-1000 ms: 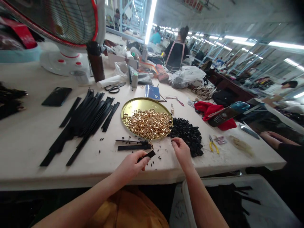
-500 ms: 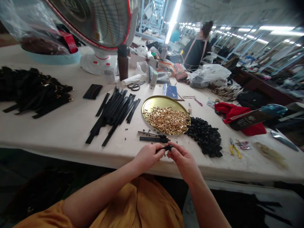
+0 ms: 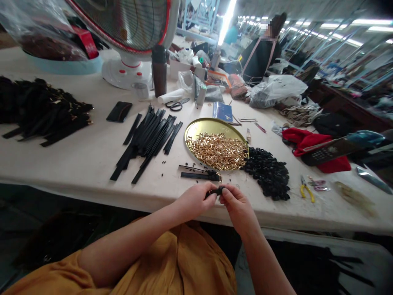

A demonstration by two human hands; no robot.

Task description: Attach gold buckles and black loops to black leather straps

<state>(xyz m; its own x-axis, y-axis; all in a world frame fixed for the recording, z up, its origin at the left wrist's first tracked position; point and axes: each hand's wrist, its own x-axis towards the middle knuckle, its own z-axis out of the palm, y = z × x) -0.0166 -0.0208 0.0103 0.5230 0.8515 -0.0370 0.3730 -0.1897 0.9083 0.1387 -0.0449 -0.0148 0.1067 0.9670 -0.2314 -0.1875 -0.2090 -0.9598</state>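
My left hand (image 3: 195,200) and my right hand (image 3: 236,205) meet at the table's near edge, both pinched on one short black strap (image 3: 215,191) held between them. Just beyond them lies a black strap with a gold end (image 3: 199,175) on the table. A round gold tray (image 3: 196,128) holds a heap of small gold metal pieces (image 3: 219,150). To its right sits a pile of small black loops (image 3: 268,173). A fan of long black straps (image 3: 150,137) lies to the left of the tray.
A white table (image 3: 76,164) carries a big heap of black straps (image 3: 39,108) at far left, a fan (image 3: 129,24), a dark flask (image 3: 159,71), scissors (image 3: 176,105), a phone (image 3: 119,111), yellow pliers (image 3: 307,189), red cloth (image 3: 310,141). Another person (image 3: 260,51) works at the far side.
My right hand left the pile of black loops and joined my left hand on the short strap. My view swung left, bringing in the heap at far left.
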